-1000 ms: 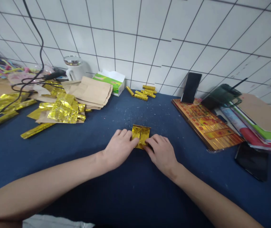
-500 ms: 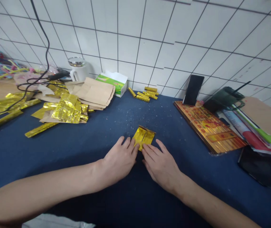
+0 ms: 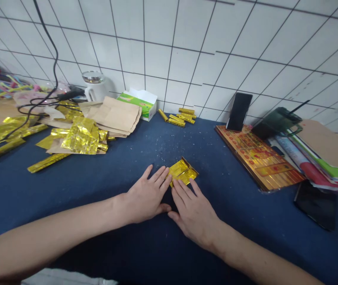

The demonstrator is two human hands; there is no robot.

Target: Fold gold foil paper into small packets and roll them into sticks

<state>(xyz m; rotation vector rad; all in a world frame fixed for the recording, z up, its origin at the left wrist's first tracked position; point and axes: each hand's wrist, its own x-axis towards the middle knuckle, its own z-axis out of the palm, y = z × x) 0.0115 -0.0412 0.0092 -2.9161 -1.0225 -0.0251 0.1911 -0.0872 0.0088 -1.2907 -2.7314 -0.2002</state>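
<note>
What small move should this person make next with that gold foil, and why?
Probably press the folded gold foil flat along its far edge. A raised corner stands up there, while the left hand and right hand lie open beside its near side, close enough to do it.

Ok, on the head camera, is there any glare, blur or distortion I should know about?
In the head view, the gold foil packet shows bright glare, the white wall tiles splay outward from wide-angle distortion, and the left hand and right hand look fairly sharp.
</note>
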